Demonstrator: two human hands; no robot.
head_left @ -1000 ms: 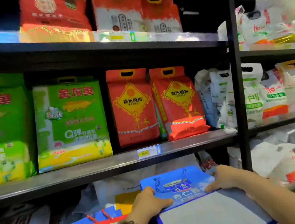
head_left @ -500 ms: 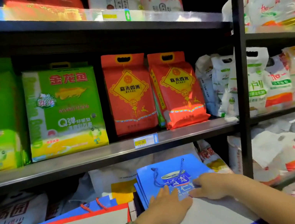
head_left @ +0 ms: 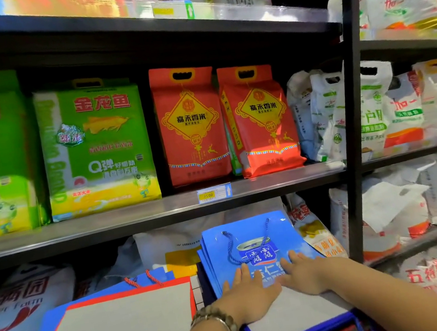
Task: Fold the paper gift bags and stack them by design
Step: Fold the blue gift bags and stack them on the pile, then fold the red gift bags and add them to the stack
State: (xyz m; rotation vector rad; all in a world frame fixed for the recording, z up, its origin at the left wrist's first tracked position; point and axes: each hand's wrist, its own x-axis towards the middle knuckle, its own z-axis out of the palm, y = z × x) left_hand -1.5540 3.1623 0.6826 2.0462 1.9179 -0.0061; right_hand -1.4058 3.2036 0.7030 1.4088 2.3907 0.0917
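- Blue paper gift bag [head_left: 254, 249] lies flat on top of a stack of like blue bags, low in the middle of the view and under the middle shelf [head_left: 133, 218]. Printed face is up, and a blue cord handle [head_left: 229, 250] lies loose across the print.
- Grey panel [head_left: 289, 319] edged in dark blue sits at the near end of that stack, toward the person.
- Left hand [head_left: 247, 294]: palm down, fingers straight and close together. It presses flat on the bag where the print meets the grey panel and grips nothing. A beaded bracelet [head_left: 217, 321] sits on the wrist.
- Right hand [head_left: 302, 275]: palm down, fingers straight and slightly spread, flat on the printed face and gripping nothing. It lies just beside the left hand with the thumb turned toward it. Cannot tell whether the two hands touch.
- Second stack [head_left: 108, 328]: flat blue bags with a red border and a grey panel, red cord handles at the far end. It sits just left of the blue stack, with a narrow dark gap between them.
- What carries both stacks is hidden beneath them.
- On the middle shelf stand two red rice packs [head_left: 190, 123], with green rice packs [head_left: 95, 145] to their left. A price label [head_left: 214, 193] is fixed on the shelf edge.
- White sacks [head_left: 392, 211] lie behind the stacks and fill the bays right of a black upright [head_left: 353, 114].
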